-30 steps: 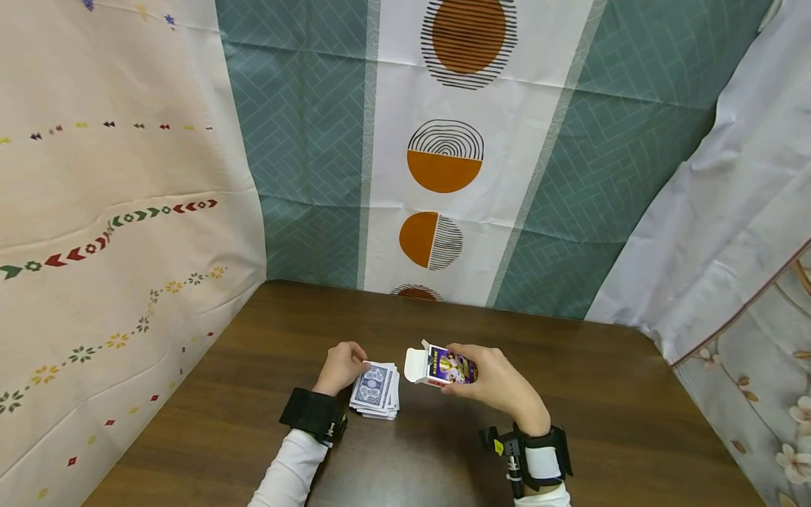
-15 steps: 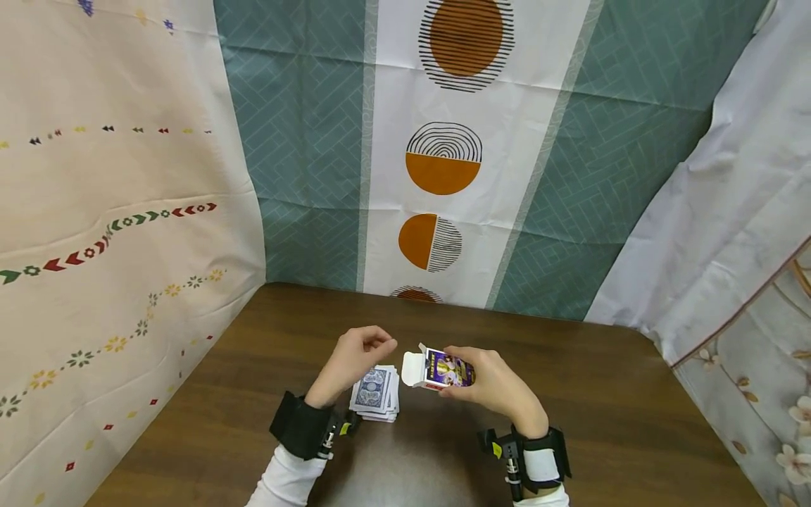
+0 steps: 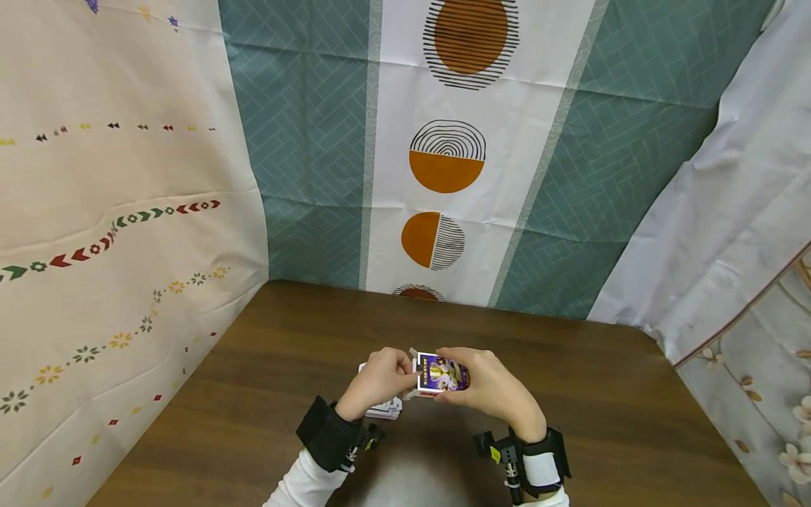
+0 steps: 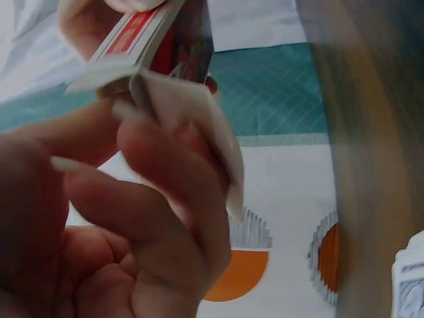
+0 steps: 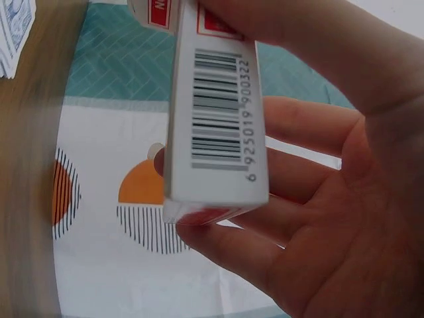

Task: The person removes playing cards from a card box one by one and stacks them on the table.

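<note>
My right hand (image 3: pixel 497 384) grips a small purple-and-white playing card box (image 3: pixel 443 374) between thumb and fingers, its mouth facing left. In the right wrist view the box's barcode side (image 5: pixel 217 119) shows, with fingers behind it. My left hand (image 3: pixel 379 380) is at the box's mouth, fingers bent. In the left wrist view the white flap (image 4: pixel 199 119) lies against those fingers. The thumb tip is hidden at the mouth, so whether it pinches anything cannot be seen. Below the left hand lies a stack of blue-backed playing cards (image 3: pixel 386 409), partly covered by that hand.
A brown wooden table (image 3: pixel 608 422) carries the cards. Patterned cloths stand around it: a cream one (image 3: pixel 127 282) at left, a teal and white one (image 3: pixel 317 141) at the back, a white one (image 3: pixel 709 232) at right.
My left hand has left the card stack, lifted, and moved right to the box's mouth, now covering part of the cards. The right hand with the box has barely moved.
</note>
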{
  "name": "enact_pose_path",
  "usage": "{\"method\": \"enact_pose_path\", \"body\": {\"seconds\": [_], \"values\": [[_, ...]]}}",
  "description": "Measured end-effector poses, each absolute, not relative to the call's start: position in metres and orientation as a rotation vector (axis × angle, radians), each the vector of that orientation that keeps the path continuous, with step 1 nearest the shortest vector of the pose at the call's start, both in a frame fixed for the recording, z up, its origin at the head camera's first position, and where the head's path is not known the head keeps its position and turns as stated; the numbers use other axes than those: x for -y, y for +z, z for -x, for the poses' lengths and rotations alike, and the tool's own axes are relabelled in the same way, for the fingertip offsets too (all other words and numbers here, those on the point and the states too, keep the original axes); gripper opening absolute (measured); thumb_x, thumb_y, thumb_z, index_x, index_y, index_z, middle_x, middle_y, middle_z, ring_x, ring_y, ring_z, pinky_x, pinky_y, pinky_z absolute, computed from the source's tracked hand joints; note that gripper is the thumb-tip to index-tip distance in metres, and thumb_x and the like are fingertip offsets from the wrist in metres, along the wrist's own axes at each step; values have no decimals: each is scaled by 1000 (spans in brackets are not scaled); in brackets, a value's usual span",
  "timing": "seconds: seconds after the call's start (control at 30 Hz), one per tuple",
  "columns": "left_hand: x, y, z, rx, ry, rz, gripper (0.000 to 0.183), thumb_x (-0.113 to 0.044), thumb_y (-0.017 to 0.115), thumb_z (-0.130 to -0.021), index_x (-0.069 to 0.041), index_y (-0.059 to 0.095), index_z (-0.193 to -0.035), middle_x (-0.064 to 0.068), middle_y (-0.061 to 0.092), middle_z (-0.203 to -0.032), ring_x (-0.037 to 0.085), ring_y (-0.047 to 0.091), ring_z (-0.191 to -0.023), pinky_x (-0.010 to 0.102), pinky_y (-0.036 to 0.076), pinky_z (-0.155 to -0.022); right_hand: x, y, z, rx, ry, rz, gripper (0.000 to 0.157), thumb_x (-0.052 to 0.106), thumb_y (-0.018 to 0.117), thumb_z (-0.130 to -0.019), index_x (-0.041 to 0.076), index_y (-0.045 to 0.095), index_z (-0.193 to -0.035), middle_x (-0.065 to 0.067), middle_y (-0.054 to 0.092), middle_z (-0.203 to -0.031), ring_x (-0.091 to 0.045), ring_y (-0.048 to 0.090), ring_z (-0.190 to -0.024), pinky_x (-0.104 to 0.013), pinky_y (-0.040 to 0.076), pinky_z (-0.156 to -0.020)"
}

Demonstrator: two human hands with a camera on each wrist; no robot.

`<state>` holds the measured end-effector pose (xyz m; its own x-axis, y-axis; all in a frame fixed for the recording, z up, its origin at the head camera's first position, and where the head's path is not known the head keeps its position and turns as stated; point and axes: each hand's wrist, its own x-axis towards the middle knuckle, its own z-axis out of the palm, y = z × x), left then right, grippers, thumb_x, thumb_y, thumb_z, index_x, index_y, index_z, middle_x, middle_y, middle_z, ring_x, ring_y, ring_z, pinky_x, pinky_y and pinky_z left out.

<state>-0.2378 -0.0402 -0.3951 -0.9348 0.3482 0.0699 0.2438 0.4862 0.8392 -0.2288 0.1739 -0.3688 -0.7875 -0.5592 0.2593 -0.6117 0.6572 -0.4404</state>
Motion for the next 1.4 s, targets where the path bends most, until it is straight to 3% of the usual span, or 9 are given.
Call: {"method": "enact_pose_path", "body": {"seconds": [0.13, 0.37, 0.5, 0.83, 0.97, 1.17, 1.27, 1.4], "values": [[50, -396, 246, -2393, 1552, -511, 21, -17, 67, -91, 0, 64, -78, 0, 59, -60, 9, 53, -50, 22, 36, -49, -175, -369, 230, 2786, 797, -955, 60, 29, 85, -73, 6, 62, -124, -6, 68, -115, -13, 61, -90, -31, 55, -81], [64, -395, 253, -2108, 1672, -548, 26, -10, 61, -94, 8, 60, -112, 4, 65, -77, 11, 55, -57, 21, 42, -55, -179, -372, 232, 2813, 823, -932, 60, 30, 84, -74, 5, 62, -124, -6, 68, -113, -12, 59, -88, -26, 53, -78], [65, -396, 254, -1995, 1720, -580, 31, -8, 57, -95, 9, 55, -121, 2, 61, -80, 10, 51, -61, 19, 41, -57, -182, -373, 234, 2798, 814, -940, 60, 30, 84, -74, 4, 62, -123, -7, 68, -112, -12, 59, -87, -26, 53, -76], [81, -397, 258, -2227, 1709, -553, 21, -12, 55, -97, 7, 63, -100, 5, 58, -74, 13, 54, -66, 23, 43, -60, -190, -373, 236, 2823, 818, -863, 61, 32, 83, -75, 4, 61, -125, -7, 68, -112, -13, 59, -87, -24, 51, -74], [97, -400, 266, -2274, 1875, -399, 22, -9, 51, -98, 10, 60, -105, 8, 65, -78, 12, 61, -68, 23, 47, -64, -193, -374, 238, 2813, 805, -859, 61, 32, 83, -75, 4, 62, -125, -8, 68, -112, -13, 59, -86, -23, 50, -73], [107, -416, 282, -2376, 2193, -60, 24, -2, 58, -94, 8, 57, -115, 12, 68, -86, 8, 61, -68, 19, 50, -68, -194, -377, 240, 2818, 816, -851, 61, 33, 83, -75, 4, 62, -124, -8, 68, -110, -13, 58, -85, -24, 50, -73], [109, -427, 288, -2424, 2185, 15, 23, -1, 57, -94, 7, 62, -115, 14, 65, -92, 11, 57, -72, 18, 49, -67, -195, -378, 241, 2817, 829, -851, 60, 31, 83, -74, 4, 62, -124, -8, 68, -109, -13, 58, -84, -23, 50, -72], [108, -441, 293, -2501, 1994, 25, 20, -3, 58, -94, 4, 69, -110, 14, 66, -98, 16, 55, -77, 26, 47, -69, -195, -378, 242, 2825, 836, -832, 61, 31, 83, -74, 3, 62, -124, -9, 68, -110, -14, 58, -84, -23, 50, -72]]}}
